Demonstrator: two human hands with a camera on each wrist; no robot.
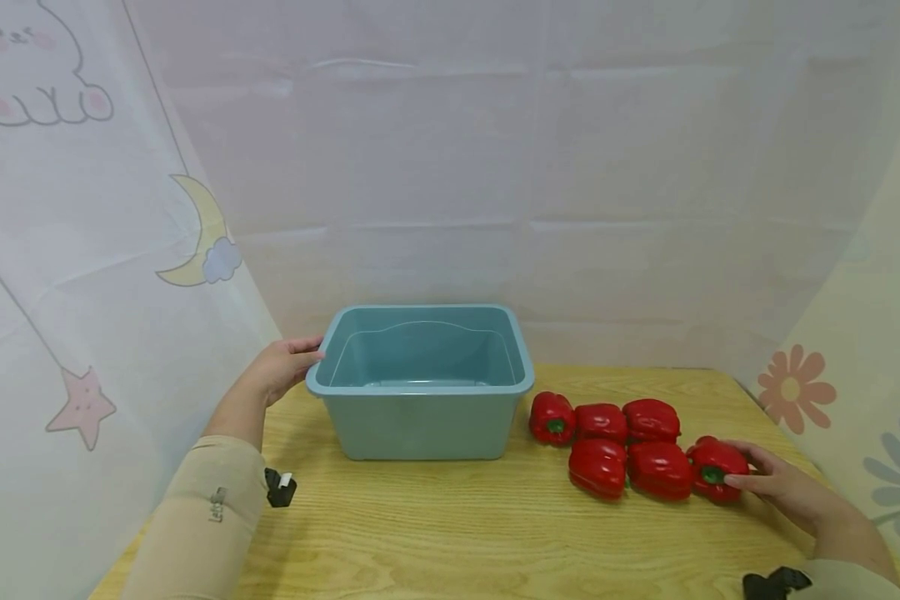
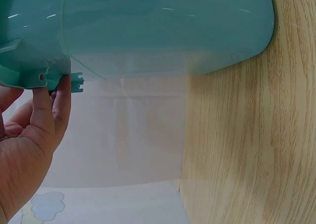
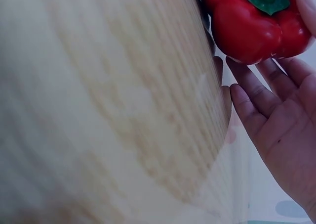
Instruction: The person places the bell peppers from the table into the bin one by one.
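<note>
A teal plastic bin (image 1: 420, 390) stands empty at the back middle of the wooden table (image 1: 450, 542). My left hand (image 1: 291, 363) touches its left rim; in the left wrist view the fingers (image 2: 44, 110) lie straight up against the underside of the bin's rim (image 2: 34, 70). Several red bell peppers lie in two rows to the right of the bin. My right hand (image 1: 761, 479) holds the rightmost pepper (image 1: 708, 465), thumb on its front and fingers behind it. The right wrist view shows that pepper (image 3: 252, 26) above the fingers (image 3: 252, 93).
The other peppers (image 1: 602, 421) (image 1: 660, 471) lie between the bin and my right hand. Pale curtains close in the table at the back and on both sides. Black wrist mounts (image 1: 279, 487) (image 1: 772, 582) sit on my sleeves. Bare wood (image 1: 450, 542) stretches in front of the bin.
</note>
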